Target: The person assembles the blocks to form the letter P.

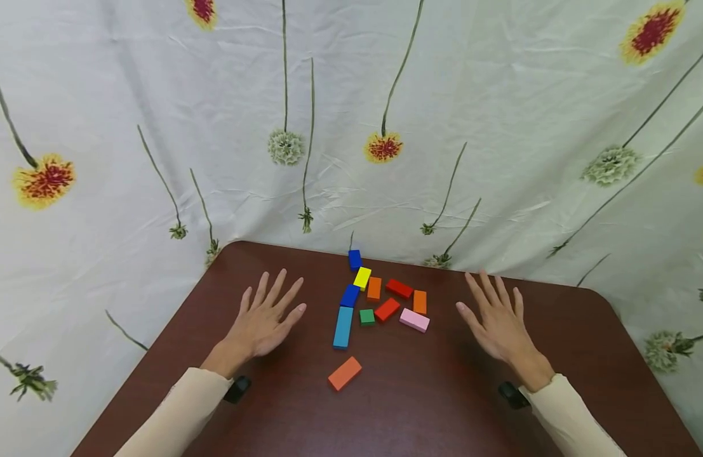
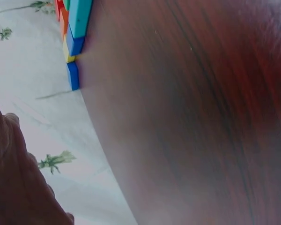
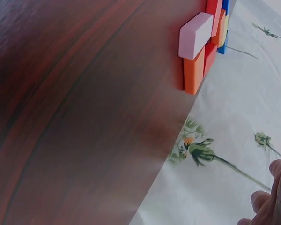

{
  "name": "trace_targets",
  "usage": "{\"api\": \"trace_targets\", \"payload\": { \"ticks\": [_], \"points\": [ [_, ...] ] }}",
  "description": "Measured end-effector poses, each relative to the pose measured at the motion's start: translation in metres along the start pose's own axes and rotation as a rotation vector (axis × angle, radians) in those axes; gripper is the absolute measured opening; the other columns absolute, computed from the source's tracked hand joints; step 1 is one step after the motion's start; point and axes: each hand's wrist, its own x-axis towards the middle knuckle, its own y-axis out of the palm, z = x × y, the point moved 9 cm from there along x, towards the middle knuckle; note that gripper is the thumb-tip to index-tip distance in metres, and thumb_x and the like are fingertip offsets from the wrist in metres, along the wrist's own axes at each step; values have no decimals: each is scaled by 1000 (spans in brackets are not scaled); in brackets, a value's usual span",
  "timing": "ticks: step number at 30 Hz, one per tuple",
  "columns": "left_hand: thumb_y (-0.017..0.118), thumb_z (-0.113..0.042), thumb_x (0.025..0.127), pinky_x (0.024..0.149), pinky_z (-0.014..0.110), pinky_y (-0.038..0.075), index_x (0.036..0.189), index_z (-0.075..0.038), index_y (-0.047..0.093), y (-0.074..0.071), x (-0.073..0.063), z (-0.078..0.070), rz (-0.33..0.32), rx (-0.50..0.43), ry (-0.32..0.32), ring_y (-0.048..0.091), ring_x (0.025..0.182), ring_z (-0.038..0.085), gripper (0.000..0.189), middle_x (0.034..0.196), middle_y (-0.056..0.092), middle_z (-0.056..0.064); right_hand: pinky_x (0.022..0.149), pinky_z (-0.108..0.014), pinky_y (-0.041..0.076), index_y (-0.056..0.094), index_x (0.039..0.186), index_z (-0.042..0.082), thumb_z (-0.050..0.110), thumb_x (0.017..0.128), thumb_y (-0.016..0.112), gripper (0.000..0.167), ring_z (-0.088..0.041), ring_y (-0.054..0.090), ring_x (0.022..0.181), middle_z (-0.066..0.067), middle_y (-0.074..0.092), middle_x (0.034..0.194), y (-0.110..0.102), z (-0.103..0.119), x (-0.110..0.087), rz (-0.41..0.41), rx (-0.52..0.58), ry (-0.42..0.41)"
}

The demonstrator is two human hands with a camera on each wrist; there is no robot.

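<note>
My left hand (image 1: 263,322) is held over the left side of the table with its fingers spread, holding nothing. On the other side my right hand (image 1: 500,327) has its fingers extended too, with nothing in it. Between the hands lie several coloured blocks. A long light-blue block (image 1: 343,327) is nearest the left hand, and a pink block (image 1: 415,320) is nearest the right. Around them are a green block (image 1: 367,317), a yellow block (image 1: 362,278), two blue blocks, two red blocks and two orange blocks. A salmon-orange block (image 1: 345,373) lies apart, closer to me.
The dark brown table (image 1: 408,406) has rounded far corners. A white cloth (image 1: 340,184) printed with flowers hangs behind and beside it. The rearmost blue block (image 1: 355,259) lies close to the table's far edge. A black strap device (image 1: 237,389) sits at the left wrist.
</note>
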Motion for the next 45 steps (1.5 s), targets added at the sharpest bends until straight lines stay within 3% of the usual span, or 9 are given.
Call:
{"api": "trace_targets", "payload": {
  "ticks": [11, 20, 24, 28, 33, 38, 41, 45],
  "points": [
    [34, -57, 104, 115, 70, 5, 161, -32, 21, 0, -16, -21, 10, -100, 102, 1, 154, 42, 63, 170, 11, 7, 115, -67, -6, 16, 162, 25, 58, 104, 36, 70, -41, 1, 154, -10, 7, 170, 7, 26, 18, 11, 20, -51],
    [40, -45, 106, 112, 74, 13, 159, -31, 28, 6, -21, -30, 46, -261, 183, 11, 152, 45, 56, 166, 23, 11, 117, -65, -4, 19, 162, 26, 56, 104, 38, 68, -38, 2, 155, -7, 9, 170, 16, 48, 26, 19, 41, -97],
    [47, -39, 106, 113, 71, 17, 159, -24, 32, 14, -23, -36, 98, -363, 250, 17, 151, 44, 57, 164, 29, 12, 117, -65, -4, 20, 162, 27, 56, 104, 37, 67, -37, 2, 155, -4, 7, 170, 21, 55, 29, 26, 38, -108],
    [51, -38, 105, 112, 66, 26, 156, -18, 38, 22, -28, -42, 152, -449, 305, 32, 144, 39, 57, 159, 39, 9, 117, -64, -4, 20, 162, 28, 56, 104, 38, 67, -37, 3, 155, -3, 8, 170, 26, 66, 32, 30, 42, -132],
    [55, -39, 103, 103, 56, 37, 151, -18, 47, 34, -32, -45, 227, -533, 311, 43, 131, 31, 53, 150, 50, 6, 117, -66, -3, 20, 161, 31, 57, 102, 42, 68, -36, 6, 155, -2, 11, 170, 33, 81, 37, 40, 84, -178],
    [57, -34, 103, 96, 38, 46, 149, -15, 49, 49, -35, -51, 343, -646, 310, 53, 117, 27, 51, 140, 57, 9, 116, -68, -3, 22, 161, 32, 55, 101, 47, 69, -35, 9, 155, -3, 16, 169, 42, 97, 44, 85, 185, -238],
    [58, -29, 103, 89, 29, 48, 147, -11, 50, 56, -36, -58, 397, -713, 323, 57, 108, 22, 48, 134, 60, 14, 115, -68, -1, 24, 160, 31, 53, 101, 49, 68, -35, 13, 154, -4, 21, 168, 49, 105, 48, 118, 248, -272],
    [57, -24, 103, 89, 27, 48, 145, -7, 51, 62, -37, -69, 444, -760, 366, 58, 102, 17, 45, 136, 59, 16, 116, -67, 1, 26, 160, 30, 52, 101, 50, 67, -35, 17, 153, -3, 24, 166, 60, 114, 53, 166, 317, -289]
  ]
}}
